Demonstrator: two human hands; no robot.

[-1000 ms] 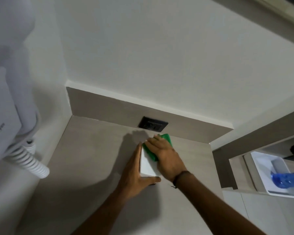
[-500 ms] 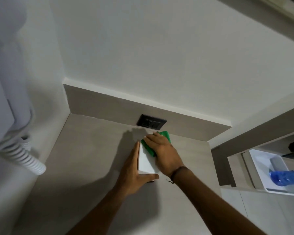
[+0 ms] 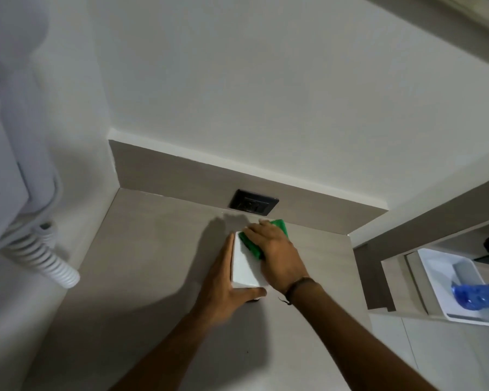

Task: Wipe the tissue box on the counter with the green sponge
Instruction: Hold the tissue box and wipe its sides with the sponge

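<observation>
A white tissue box (image 3: 244,266) stands on the beige counter (image 3: 141,277), close to the back wall. My left hand (image 3: 223,289) clasps its left side, thumb wrapped along the near edge. My right hand (image 3: 277,252) lies flat on the box's top and presses the green sponge (image 3: 250,245) against it. The sponge shows green at the fingertips and along the left of the hand; the rest is hidden under my palm.
A black wall socket (image 3: 253,203) sits in the backsplash just behind the box. A white wall-mounted hair dryer (image 3: 9,165) with a coiled cord (image 3: 44,258) hangs at the left. A white tray (image 3: 458,289) holding a blue bottle (image 3: 480,296) sits lower right.
The sponge and my right hand stay on the far part of the box's top with only slight shifts. My left hand keeps its hold. The view has drifted a little.
</observation>
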